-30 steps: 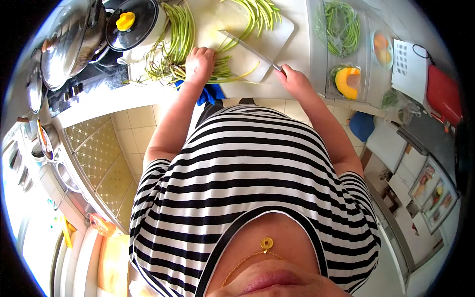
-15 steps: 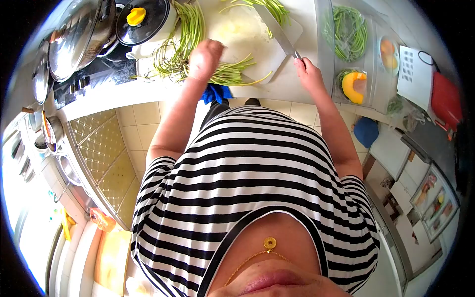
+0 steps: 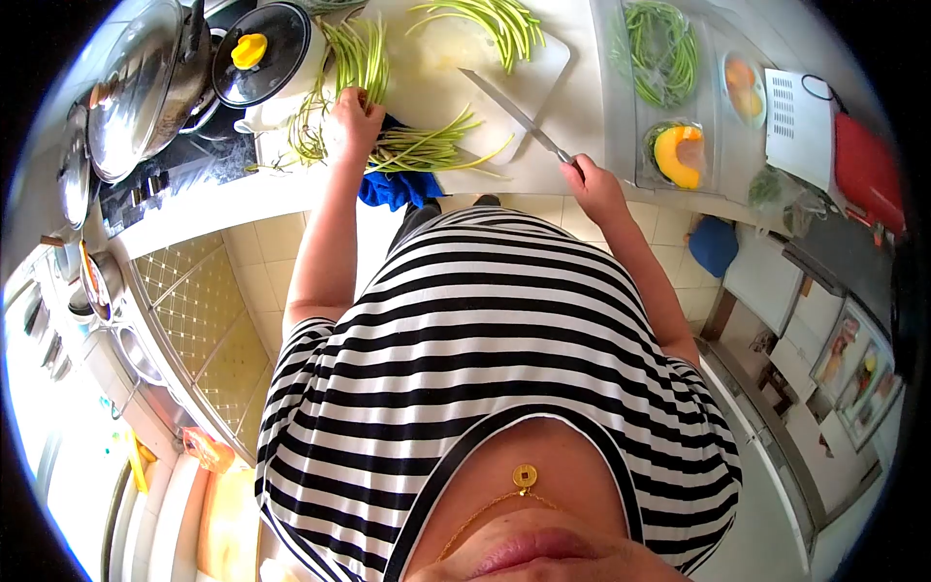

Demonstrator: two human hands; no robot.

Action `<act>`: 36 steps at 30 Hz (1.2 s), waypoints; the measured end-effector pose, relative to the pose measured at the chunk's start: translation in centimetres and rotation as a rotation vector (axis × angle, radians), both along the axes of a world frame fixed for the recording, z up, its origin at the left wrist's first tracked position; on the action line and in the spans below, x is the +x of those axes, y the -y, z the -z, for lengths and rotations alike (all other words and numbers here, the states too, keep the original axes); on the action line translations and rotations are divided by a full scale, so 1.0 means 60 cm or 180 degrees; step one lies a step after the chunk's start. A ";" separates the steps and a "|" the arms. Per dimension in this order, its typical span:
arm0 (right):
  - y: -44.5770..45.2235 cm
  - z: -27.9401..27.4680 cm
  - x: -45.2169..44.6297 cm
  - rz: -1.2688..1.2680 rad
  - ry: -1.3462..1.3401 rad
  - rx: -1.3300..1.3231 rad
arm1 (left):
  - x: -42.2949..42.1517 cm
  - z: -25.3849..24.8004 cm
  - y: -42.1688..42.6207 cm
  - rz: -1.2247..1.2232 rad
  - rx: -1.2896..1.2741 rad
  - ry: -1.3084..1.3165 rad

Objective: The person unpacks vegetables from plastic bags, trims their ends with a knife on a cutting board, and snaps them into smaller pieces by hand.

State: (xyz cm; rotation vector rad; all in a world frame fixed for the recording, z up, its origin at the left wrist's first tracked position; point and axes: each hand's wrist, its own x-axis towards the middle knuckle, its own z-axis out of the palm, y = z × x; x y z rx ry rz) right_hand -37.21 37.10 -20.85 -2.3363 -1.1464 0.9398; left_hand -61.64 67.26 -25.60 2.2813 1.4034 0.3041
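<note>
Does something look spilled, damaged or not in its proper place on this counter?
Nothing looks clearly spilled or damaged. Only slightly untidy: beside the left hand, green stalks lie tangled and straggling on the counter, whereas the far bunch on the cutting board lies neater.

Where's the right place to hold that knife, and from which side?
Probably best by the handle, from the near right side, where the right hand grips it. The long blade slants forward and left over the white cutting board, so the handle is the nearer end.

Head cam, fwd/down (fisheye, close)
</note>
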 end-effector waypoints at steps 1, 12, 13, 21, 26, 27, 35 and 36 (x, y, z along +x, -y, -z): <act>0.004 0.002 0.000 0.0010 0.0006 0.0004 | 0.002 -0.012 0.007 -0.0037 0.0041 0.0154; 0.029 0.046 0.000 0.1326 -0.0675 0.0488 | 0.067 0.045 0.043 0.1553 0.0918 0.0352; 0.030 0.045 -0.001 0.1324 -0.0673 0.0482 | 0.064 0.048 0.046 0.1551 0.0913 0.0355; 0.016 0.000 -0.015 0.0749 -0.0224 0.0468 | 0.024 0.004 0.119 0.1941 0.1464 0.0193; -0.015 -0.030 -0.013 0.0148 -0.0073 0.0360 | 0.010 0.001 0.133 0.2172 0.1219 0.0309; -0.019 -0.027 -0.011 -0.0017 -0.0014 0.0416 | 0.012 0.002 0.119 0.1949 0.1324 0.0371; -0.045 -0.018 -0.014 0.0289 -0.0080 0.0242 | 0.112 0.014 0.019 0.0930 0.0562 -0.0255; -0.046 -0.018 -0.015 0.0510 -0.0173 0.0219 | 0.125 0.024 0.011 0.0962 0.0331 -0.0346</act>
